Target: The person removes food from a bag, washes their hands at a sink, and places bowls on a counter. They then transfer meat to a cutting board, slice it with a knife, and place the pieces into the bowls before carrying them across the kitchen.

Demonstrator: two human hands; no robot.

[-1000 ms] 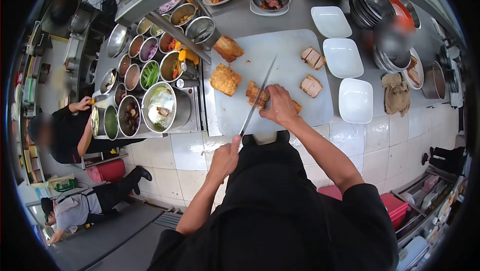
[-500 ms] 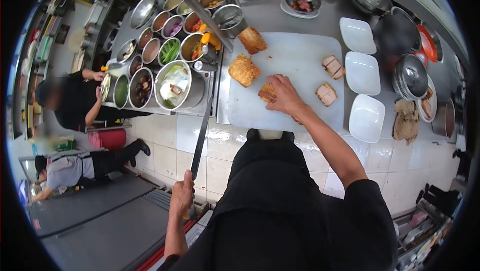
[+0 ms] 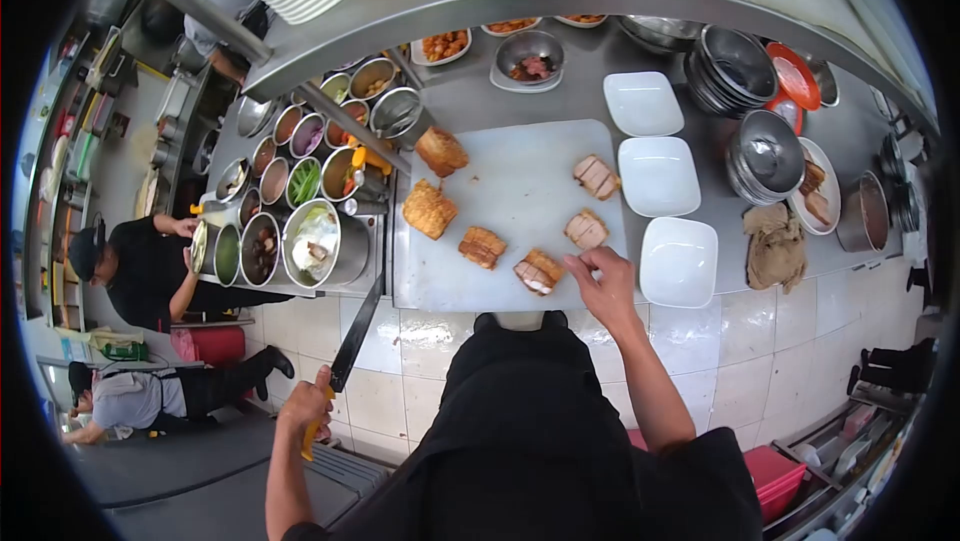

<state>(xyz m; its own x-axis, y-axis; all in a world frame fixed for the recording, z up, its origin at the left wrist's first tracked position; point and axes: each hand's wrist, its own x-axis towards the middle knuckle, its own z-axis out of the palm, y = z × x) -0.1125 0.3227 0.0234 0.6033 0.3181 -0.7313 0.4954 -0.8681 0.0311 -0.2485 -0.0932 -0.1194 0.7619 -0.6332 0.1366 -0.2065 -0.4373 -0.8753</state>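
My left hand (image 3: 306, 407) is wrapped round the yellow handle of a long-bladed knife (image 3: 358, 339), which slants up beside the counter's front edge. My right hand (image 3: 606, 284) hovers at the front right of the white cutting board (image 3: 510, 181), fingers bent and apart, with nothing visible in them. Just left of its fingertips lies a sliced piece of crispy pork belly (image 3: 539, 271). Another browned piece (image 3: 482, 247) sits further left. Two sliced portions, one farther back (image 3: 597, 177) and one nearer (image 3: 586, 229), lie at right; two uncut chunks (image 3: 430, 209) rest at left.
Three white square dishes (image 3: 659, 176) line the board's right side. Beyond them are stacked metal bowls (image 3: 768, 156) and a brown cloth (image 3: 775, 249). Ingredient pots (image 3: 323, 241) stand at left, near a co-worker (image 3: 140, 266). A metal shelf (image 3: 560, 3) with plates overhangs the back.
My right hand has left the browned piece at the middle of the board and moved right, beside the sliced piece. My left hand still holds the knife. The view has shifted, revealing the shelf.
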